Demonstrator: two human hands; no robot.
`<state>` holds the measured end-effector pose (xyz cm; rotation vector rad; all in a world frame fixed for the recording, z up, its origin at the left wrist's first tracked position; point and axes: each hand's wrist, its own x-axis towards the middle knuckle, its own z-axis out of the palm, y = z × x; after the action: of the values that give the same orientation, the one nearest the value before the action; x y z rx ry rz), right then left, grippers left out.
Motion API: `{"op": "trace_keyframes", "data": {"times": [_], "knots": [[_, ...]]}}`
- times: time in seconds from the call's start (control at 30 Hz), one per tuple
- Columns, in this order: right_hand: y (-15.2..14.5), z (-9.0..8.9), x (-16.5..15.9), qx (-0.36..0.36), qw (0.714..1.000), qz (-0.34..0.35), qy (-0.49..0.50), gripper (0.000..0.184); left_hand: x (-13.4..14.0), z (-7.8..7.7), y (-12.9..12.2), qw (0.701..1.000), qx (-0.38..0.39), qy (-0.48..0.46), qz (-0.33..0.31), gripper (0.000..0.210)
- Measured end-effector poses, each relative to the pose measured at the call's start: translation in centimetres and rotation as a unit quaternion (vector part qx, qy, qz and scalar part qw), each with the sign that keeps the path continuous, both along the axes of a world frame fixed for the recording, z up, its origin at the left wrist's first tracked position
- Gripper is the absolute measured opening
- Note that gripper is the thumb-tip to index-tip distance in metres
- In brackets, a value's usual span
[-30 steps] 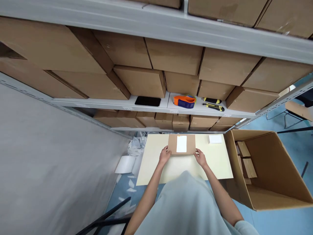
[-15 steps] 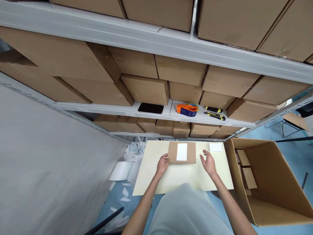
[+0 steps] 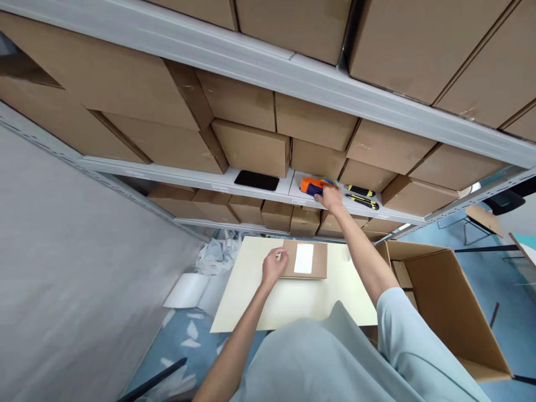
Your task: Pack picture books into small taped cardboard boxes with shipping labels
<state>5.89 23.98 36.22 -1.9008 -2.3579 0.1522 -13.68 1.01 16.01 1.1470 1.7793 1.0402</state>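
Observation:
On the middle shelf lies an orange and dark-blue tape dispenser (image 3: pixel 310 187). My right hand (image 3: pixel 330 198) reaches up to it, its fingers closed around the right end. A flat brown cardboard box (image 3: pixel 288 268) with a white label (image 3: pixel 304 258) rests on the pale yellow tabletop (image 3: pixel 251 290). My left hand (image 3: pixel 274 266) is at the box's left edge, thumb and fingers curled together in a ring with nothing visible in them. Right of the dispenser are two yellow and black utility knives (image 3: pixel 360 191).
A black phone-like slab (image 3: pixel 257 180) lies left on the same shelf. Brown boxes (image 3: pixel 251 148) fill the shelves in front. A large open carton (image 3: pixel 444 301) holding smaller boxes stands right of the table. Paper scraps (image 3: pixel 218 254) and a white roll (image 3: pixel 186 290) are at left.
My right hand has moved from above the table up to the shelf and onto the tape dispenser. My left hand's fingers have curled together beside the box. The view has shifted slightly.

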Motion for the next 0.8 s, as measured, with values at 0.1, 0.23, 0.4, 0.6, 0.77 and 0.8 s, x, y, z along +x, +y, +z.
{"op": "trace_keyframes", "data": {"times": [0.1,0.23,0.4,0.6,0.77,0.8], "knots": [[-0.3,-0.4,-0.5,0.019,1.000,0.001,0.002,0.052,0.6,0.3,-0.7,0.999,0.001,-0.036,0.002,0.012],[-4.5,-1.3,1.0,0.099,0.992,0.035,0.064,0.042,1.1,0.3,-2.1,0.996,0.021,-0.081,0.005,0.014],[-17.5,-4.9,4.8,0.106,0.986,0.006,0.132,0.041,1.7,-0.7,-3.9,0.989,0.020,-0.147,-0.019,0.017],[-36.2,-9.8,7.5,-0.081,0.966,-0.227,0.093,0.040,2.3,-0.9,-7.2,0.981,-0.023,-0.137,-0.136,0.018],[-42.6,-11.7,7.4,-0.204,0.930,-0.295,0.072,0.046,3.0,0.9,-9.4,0.956,-0.069,-0.168,-0.230,0.029],[-42.6,-12.0,7.3,-0.214,0.929,-0.294,0.072,0.046,3.2,1.4,-9.6,0.953,-0.067,-0.172,-0.240,0.031]]}}
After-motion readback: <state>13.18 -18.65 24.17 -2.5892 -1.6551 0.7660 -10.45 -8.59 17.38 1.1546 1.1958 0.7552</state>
